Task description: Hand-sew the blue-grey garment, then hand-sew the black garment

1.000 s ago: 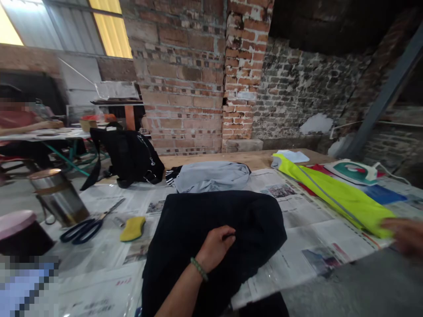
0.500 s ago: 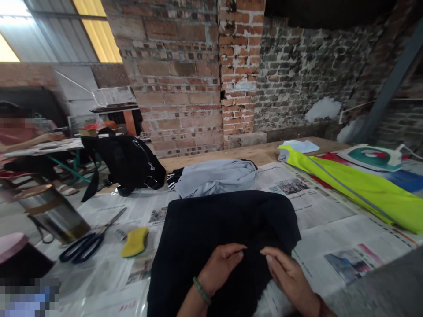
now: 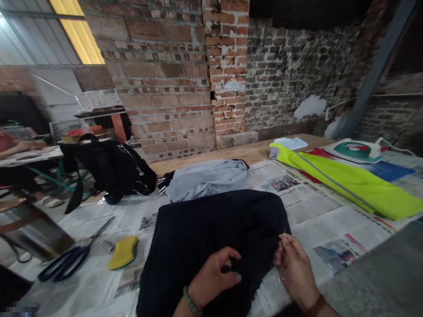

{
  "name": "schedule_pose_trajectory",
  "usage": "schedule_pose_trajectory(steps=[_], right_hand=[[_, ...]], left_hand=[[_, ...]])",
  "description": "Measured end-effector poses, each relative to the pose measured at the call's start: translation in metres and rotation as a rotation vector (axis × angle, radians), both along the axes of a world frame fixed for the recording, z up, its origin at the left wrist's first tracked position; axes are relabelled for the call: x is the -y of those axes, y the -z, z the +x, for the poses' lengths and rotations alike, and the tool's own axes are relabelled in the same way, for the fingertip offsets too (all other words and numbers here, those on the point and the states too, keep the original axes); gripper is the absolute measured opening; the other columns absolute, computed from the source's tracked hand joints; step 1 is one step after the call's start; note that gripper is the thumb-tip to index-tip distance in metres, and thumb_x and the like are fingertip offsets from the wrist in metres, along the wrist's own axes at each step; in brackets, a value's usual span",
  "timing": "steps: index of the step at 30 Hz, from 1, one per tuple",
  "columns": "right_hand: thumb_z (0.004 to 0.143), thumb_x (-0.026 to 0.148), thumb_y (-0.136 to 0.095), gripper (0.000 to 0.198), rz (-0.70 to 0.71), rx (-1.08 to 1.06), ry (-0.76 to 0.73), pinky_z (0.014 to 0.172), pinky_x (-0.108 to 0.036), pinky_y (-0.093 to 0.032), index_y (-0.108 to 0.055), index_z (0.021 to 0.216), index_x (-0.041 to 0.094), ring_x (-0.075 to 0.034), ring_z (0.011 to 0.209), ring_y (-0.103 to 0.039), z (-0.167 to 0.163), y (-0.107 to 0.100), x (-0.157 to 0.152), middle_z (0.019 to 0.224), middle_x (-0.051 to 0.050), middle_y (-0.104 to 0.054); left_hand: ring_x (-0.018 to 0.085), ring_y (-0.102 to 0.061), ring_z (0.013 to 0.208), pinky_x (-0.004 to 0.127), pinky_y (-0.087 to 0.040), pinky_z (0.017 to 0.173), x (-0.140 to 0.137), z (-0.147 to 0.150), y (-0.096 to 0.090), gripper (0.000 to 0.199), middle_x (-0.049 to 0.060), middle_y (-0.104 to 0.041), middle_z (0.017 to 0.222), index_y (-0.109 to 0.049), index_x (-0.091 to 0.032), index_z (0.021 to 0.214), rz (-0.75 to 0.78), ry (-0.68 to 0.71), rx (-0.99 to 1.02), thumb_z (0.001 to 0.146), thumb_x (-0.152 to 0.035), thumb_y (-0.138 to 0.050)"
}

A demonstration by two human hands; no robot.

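A folded black cloth (image 3: pixel 185 237) lies in front of me on the newspaper-covered table. Over its lower middle rests my left hand (image 3: pixel 216 277), thumb and forefinger apart, holding nothing; a green bead bracelet circles that wrist. At the cloth's right edge, my right hand (image 3: pixel 294 259) pinches a thin needle (image 3: pixel 284 230) whose tip points up past the fingertips. No thread can be made out. Left of the cloth are a yellow sponge (image 3: pixel 123 253), a small metallic piece (image 3: pixel 107 245) and scissors with dark blue handles (image 3: pixel 71 259).
Behind the cloth lie a grey folded garment (image 3: pixel 208 176) and a black bag (image 3: pixel 112 167). A neon yellow vest (image 3: pixel 350 180) and an iron (image 3: pixel 357 151) occupy the right. A metal flask (image 3: pixel 36 229) stands far left. Beyond it, another person (image 3: pixel 13 145) sits at a table.
My right hand has moved away from the left and now shows a needle tip upward. My left thumb and forefinger have spread apart. The view has shifted slightly right.
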State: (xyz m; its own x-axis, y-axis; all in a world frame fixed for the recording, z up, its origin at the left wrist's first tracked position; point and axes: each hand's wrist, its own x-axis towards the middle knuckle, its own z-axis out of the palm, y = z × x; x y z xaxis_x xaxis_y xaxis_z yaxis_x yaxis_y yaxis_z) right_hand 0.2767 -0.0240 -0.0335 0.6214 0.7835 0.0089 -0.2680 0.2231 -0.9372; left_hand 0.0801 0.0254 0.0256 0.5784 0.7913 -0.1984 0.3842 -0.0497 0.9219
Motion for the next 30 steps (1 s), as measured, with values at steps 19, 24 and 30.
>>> schedule_pose_trajectory(steps=[19, 24, 30], right_hand=[[0.085, 0.040, -0.038, 0.029, -0.132, 0.760, -0.098, 0.072, -0.027, -0.048, -0.057, 0.089, 0.019, -0.017, 0.081, -0.060, 0.012, -0.014, 0.003, 0.089, -0.006, -0.065], [0.085, 0.039, -0.038, 0.029, -0.061, 0.654, -0.077, 0.070, -0.027, -0.049, -0.055, 0.095, 0.018, -0.015, 0.075, -0.060, 0.006, -0.022, 0.008, 0.103, -0.008, -0.061], [0.085, 0.029, -0.040, 0.020, 0.095, 0.917, -0.108, 0.062, -0.022, -0.049, -0.058, 0.087, 0.021, -0.014, 0.066, -0.061, 0.002, -0.027, 0.035, 0.080, -0.005, -0.062]], left_hand=[[0.019, -0.052, 0.097, 0.026, -0.036, 0.086, 0.002, 0.006, 0.002, 0.004, 0.004, -0.062, 0.102, -0.064, -0.018, 0.062, 0.173, 0.082, 0.088, 0.065, -0.020, -0.065], [0.012, -0.052, 0.066, 0.021, -0.040, 0.061, -0.002, 0.005, 0.006, 0.012, -0.004, -0.060, 0.070, -0.062, -0.017, 0.080, -0.023, -0.053, 0.121, 0.071, -0.021, -0.055], [0.017, -0.055, 0.079, 0.024, -0.042, 0.069, 0.001, 0.011, 0.005, 0.025, 0.002, -0.063, 0.085, -0.068, -0.017, 0.089, 0.013, -0.004, 0.153, 0.070, -0.032, -0.060]])
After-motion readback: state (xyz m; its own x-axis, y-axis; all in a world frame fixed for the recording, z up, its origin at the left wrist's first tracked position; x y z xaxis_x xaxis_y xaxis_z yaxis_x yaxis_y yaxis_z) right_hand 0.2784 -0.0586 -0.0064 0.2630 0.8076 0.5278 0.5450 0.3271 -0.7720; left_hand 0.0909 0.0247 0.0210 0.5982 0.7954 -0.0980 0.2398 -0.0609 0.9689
